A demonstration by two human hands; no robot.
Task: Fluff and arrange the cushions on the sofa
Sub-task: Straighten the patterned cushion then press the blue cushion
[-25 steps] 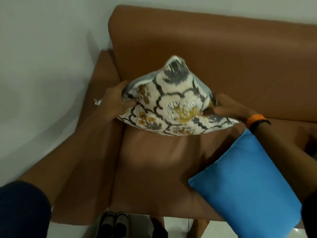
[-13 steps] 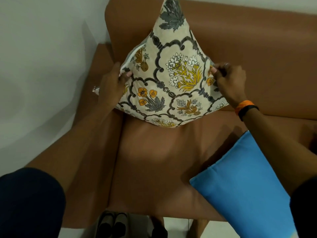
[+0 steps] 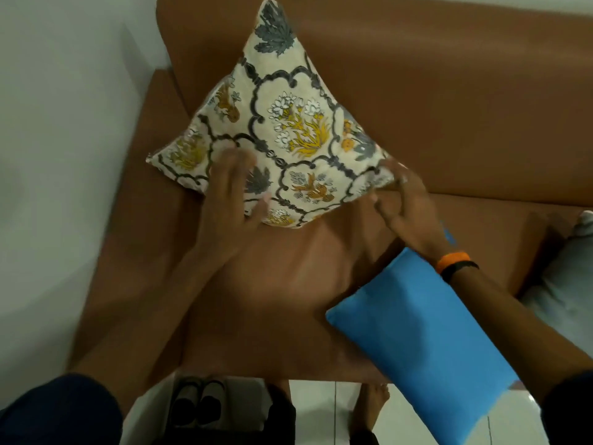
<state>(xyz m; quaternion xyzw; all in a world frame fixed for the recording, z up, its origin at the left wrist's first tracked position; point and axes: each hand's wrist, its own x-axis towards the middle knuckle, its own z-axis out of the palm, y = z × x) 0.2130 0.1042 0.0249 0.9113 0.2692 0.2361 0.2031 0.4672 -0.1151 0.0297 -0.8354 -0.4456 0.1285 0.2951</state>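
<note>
Standing point-up against the brown sofa (image 3: pixel 449 91) back: floral cushion (image 3: pixel 288 123), plump, left hand (image 3: pixel 231 194) flat on it, right hand (image 3: pixel 407 203) loose beside its corner; bare seat below, blue cushion (image 3: pixel 423 342) overhanging the front edge.

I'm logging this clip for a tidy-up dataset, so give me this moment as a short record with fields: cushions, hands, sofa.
patterned cushion: cream floral-print square cushion, standing on one corner against the backrest
blue cushion: plain blue fabric cushion, lying at the seat's front edge
left hand: left hand open, flat on the floral cushion's lower left
right hand: right hand open, beside the cushion's right corner; contact unclear
sofa: brown leather-look sofa
</note>
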